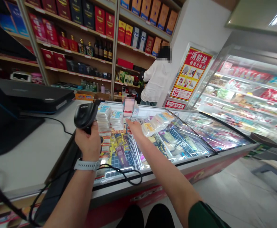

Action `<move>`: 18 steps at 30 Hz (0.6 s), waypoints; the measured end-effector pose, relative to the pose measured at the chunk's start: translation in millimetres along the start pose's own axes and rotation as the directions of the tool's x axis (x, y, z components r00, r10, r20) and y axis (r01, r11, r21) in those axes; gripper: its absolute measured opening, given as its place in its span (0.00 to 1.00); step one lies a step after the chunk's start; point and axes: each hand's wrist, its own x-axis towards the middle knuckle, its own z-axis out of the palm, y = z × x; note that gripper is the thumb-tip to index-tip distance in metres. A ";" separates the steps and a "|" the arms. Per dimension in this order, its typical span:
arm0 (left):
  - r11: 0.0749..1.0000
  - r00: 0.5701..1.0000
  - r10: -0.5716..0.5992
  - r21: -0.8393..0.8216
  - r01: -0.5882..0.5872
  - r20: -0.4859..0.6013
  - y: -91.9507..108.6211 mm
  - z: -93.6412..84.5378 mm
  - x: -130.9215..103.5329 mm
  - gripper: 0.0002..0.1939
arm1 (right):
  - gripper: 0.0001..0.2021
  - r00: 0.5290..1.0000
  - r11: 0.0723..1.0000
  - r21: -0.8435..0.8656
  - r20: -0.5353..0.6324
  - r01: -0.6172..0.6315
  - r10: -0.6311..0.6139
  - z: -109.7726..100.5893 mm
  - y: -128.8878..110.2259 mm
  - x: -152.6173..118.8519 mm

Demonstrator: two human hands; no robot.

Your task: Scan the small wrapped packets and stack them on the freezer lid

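My left hand (88,142), with a pale watch strap at the wrist, is closed around the handle of a black barcode scanner (84,114). The scanner is raised above the near left end of a glass-topped chest freezer (176,162). Over the glass, my right hand (134,128) reaches forward with a finger stretched out; its other fingers are partly hidden. Just beyond that fingertip is a phone (128,110) with a pale screen, partly blurred. Stacks of clear plastic packs (116,120) sit beside it, and more packs (157,123) lie to the right.
A black cable (133,182) loops over the freezer's front edge. To the left is a counter (34,139) with a black monitor stand (8,126). Behind the freezer, a person in white (156,80) stands by shelves of boxes and bottles. A refrigerated display (249,91) is at right.
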 end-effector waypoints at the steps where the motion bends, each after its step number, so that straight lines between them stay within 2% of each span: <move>1: 1.000 1.000 0.000 0.001 0.000 -0.002 1.5 -0.2 0.2 0.22 | 0.23 0.999 0.999 -0.038 0.015 -0.028 0.029 10.6 -6.4 5.1; 5: 1.000 1.000 -0.007 0.005 0.007 0.000 6.3 -2.0 0.5 0.23 | 0.25 0.991 0.980 -0.160 0.038 -0.120 0.128 38.5 -25.5 18.1; 9: 1.000 1.000 -0.006 -0.019 0.006 -0.010 5.9 -1.2 0.4 0.22 | 0.20 0.985 0.972 -0.176 0.043 -0.158 0.168 44.9 -30.8 21.1; 13: 1.000 1.000 -0.006 -0.019 0.006 -0.018 0.4 1.4 0.4 0.22 | 0.15 0.974 0.973 -0.087 0.052 -0.214 0.219 41.4 -29.7 19.9; 18: 1.000 1.000 0.005 0.006 -0.005 0.003 -3.2 2.5 -0.5 0.25 | 0.14 0.952 0.948 0.112 0.097 -0.299 0.289 33.4 -30.6 14.1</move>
